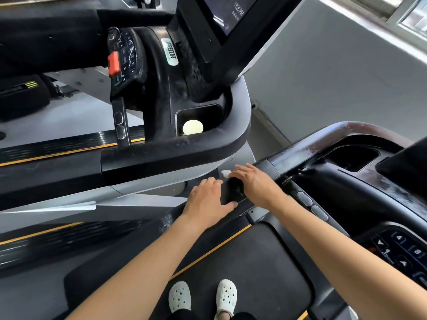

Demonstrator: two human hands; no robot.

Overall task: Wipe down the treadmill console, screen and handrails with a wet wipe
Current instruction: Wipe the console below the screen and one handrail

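Observation:
I stand on a treadmill and look down its left handrail [233,192], a black bar. My left hand [208,202] lies flat over the rail, fingers wrapped on its outer side. Just ahead of it, my right hand [254,183] presses a white wet wipe [225,173] onto the same rail; only a small corner of the wipe shows past the fingertips. Further up, the rail's curved front section [328,139] looks wet and streaked. The console keypad [402,252] is at the right edge.
A neighbouring treadmill fills the left: its black handrail [175,153], cup holder with a white round object [193,127], red stop clip [113,63] and screen [227,13]. The belt [249,262] and my white clogs [203,296] are below. A grey wall stands at right.

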